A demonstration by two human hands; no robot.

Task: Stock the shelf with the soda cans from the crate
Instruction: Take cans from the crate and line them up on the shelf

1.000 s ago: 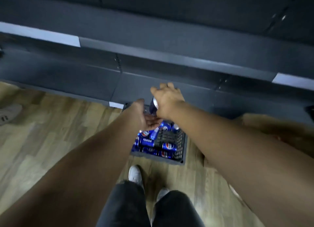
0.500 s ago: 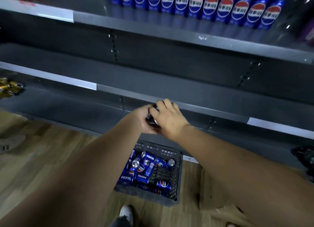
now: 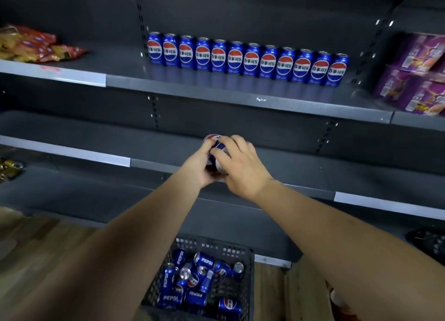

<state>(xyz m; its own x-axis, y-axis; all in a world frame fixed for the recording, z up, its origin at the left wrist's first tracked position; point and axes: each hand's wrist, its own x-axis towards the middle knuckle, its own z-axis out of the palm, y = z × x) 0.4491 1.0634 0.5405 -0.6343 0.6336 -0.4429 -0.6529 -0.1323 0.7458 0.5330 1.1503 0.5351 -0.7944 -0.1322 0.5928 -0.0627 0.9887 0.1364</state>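
A dark grey shelving unit (image 3: 265, 12) fills most of the view, and a wooden floor (image 3: 36, 243) runs along its foot. The upper shelf (image 3: 216, 89) carries a straight row of twelve blue soda cans (image 3: 251, 60), upright and side by side with their labels facing out. The middle shelf (image 3: 301, 162) lies bare behind the hands. On the floor, just in front of the unit, sits a dark plastic crate (image 3: 248, 284) with loose cans (image 3: 204, 263) lying jumbled on their sides inside it. Purple boxes (image 3: 419, 75) are stacked at the right end of the upper shelf, and red and yellow snack bags (image 3: 36, 45) lie at its left end. Both arms reach forward above the crate. The left hand (image 3: 201, 166) and right hand (image 3: 243, 166) meet in front of the middle shelf, each with fingers curled round the same blue can (image 3: 214, 140), which is tilted between them. Whether they hold a second can beneath it cannot be told.
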